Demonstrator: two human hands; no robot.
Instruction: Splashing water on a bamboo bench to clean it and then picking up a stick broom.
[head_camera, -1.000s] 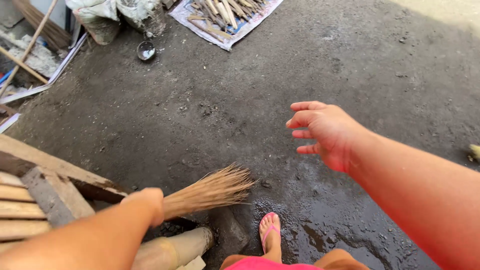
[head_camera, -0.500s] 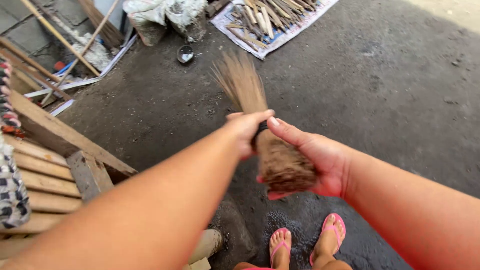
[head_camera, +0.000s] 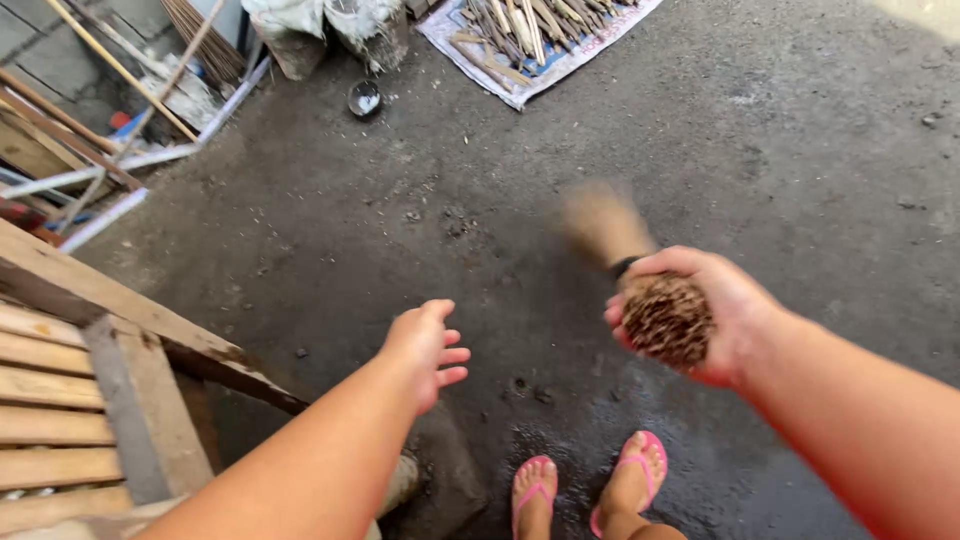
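Dark open ground (head_camera: 760, 150), right hand (head_camera: 715, 315) clasping stick broom (head_camera: 665, 318), left hand (head_camera: 425, 348) fingers spread, empty.

1. An outdoor yard beside a home, with dark, damp packed-earth ground (head_camera: 700, 120).
2. Split firewood (head_camera: 520, 25) lies on a mat.
3. A rough wooden bench (head_camera: 60, 400), poles (head_camera: 110, 65) and sacks (head_camera: 300, 25) stand about.

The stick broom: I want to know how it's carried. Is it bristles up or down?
Bristles up and away. The right hand grips the stick broom by its cut butt end, which faces the camera; the blurred bristles point away.
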